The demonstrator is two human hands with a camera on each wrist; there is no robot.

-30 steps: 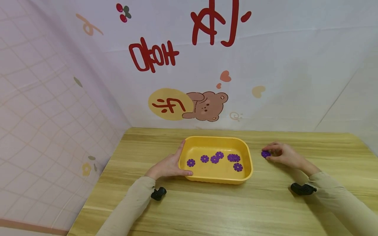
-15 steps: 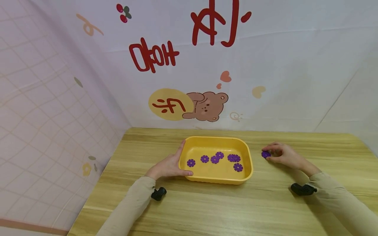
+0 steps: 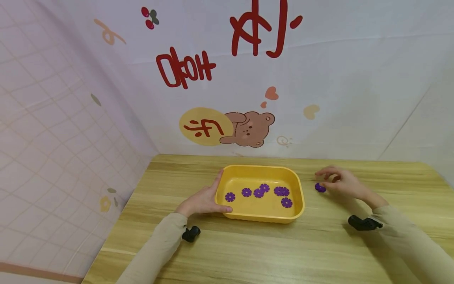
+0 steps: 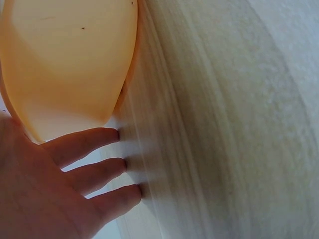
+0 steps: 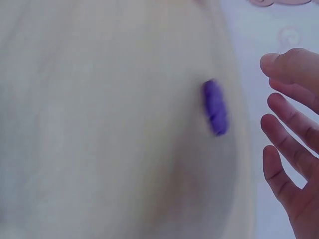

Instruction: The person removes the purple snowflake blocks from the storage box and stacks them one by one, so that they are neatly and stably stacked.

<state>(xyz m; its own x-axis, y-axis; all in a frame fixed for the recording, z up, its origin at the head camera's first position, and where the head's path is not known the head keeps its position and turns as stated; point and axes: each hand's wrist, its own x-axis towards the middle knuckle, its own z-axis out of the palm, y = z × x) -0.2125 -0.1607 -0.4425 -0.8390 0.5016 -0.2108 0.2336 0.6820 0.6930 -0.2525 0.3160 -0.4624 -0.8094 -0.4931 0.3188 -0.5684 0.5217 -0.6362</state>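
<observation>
My left hand holds the left end of a yellow plastic tray, thumb over the front rim and index finger along the back corner. In the left wrist view three fingers reach out straight beside the tray wall. Several purple notched snowflake discs lie flat inside the tray, some overlapping. Right of it, on the table, lies a small purple disc pile, blurred in the right wrist view. Just above and beside that pile is my right hand, fingers apart with nothing between them.
The wooden table meets a white printed cloth wall behind the tray, with another cloth wall on the left. Black wrist devices sit at both cuffs.
My right hand has let go of the purple discs and lifted slightly, its fingers spreading; the discs stay on the table. The left hand and tray hold still, while the head view shifts slightly.
</observation>
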